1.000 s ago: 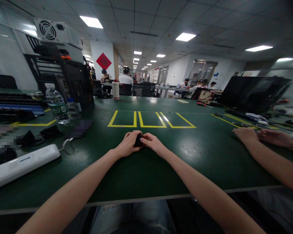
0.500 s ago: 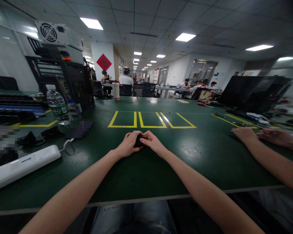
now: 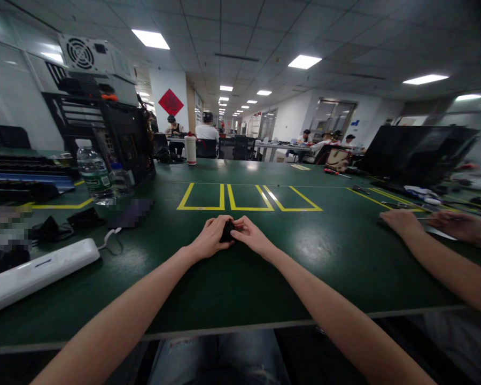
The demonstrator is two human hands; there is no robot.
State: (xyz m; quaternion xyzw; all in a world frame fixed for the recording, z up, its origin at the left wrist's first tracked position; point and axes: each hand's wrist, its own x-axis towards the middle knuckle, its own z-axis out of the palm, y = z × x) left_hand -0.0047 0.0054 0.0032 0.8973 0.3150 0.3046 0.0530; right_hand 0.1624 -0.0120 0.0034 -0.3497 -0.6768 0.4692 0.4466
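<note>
Between my two hands, low over the green table (image 3: 240, 289), is a small black object (image 3: 227, 232); its kind I cannot make out. My left hand (image 3: 213, 235) wraps round its left side, fingers over the top and thumb below. On the other side, the fingertips of my right hand (image 3: 249, 233) pinch at its right edge. Much of the object is hidden by the fingers. Just beyond the hands, yellow tape (image 3: 202, 208) marks several open-topped boxes on the table.
A white power strip (image 3: 44, 272), a water bottle (image 3: 94, 174) and a black computer case (image 3: 124, 133) are on the left. A white tumbler (image 3: 190, 149) stands at the far edge. To the right, a co-worker's hands (image 3: 403, 219) rest near tools and a black monitor (image 3: 417, 152).
My right fingers have shifted slightly at the black object; my left hand stays in place. At the right, a white sheet shows below the co-worker's hand.
</note>
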